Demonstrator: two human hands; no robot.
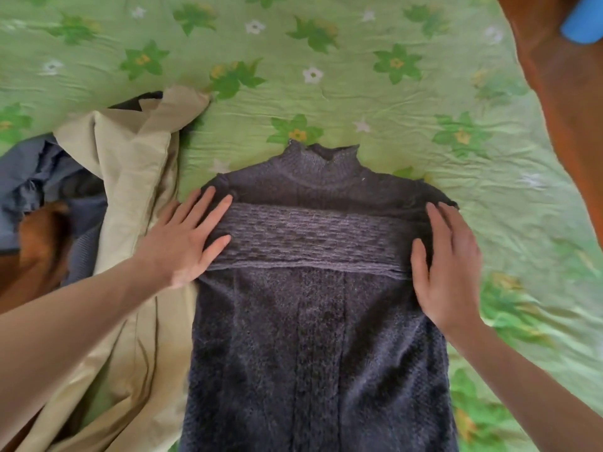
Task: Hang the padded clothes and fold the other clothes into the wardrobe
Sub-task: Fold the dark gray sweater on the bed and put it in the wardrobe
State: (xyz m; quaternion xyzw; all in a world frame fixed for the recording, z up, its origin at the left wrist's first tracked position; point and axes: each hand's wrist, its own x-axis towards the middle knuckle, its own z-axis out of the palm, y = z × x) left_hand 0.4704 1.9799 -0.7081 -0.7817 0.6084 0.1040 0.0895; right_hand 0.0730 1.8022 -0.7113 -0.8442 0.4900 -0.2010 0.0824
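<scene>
So the bed (375, 102) has a green flowery cover, and a dark knit sweater (313, 337) lies flat on it, collar pointing away, sleeves folded across the chest. A beige coat (130, 177) is bunched up just beside it on the left, with some blue clothes (36, 177) past that. Left hand (186, 236) and right hand (447, 265) press flat on the sweater's sides, fingers straight, no grip on anything. The sleeves could slide out if the next fold drags that fuzzy knit.
</scene>
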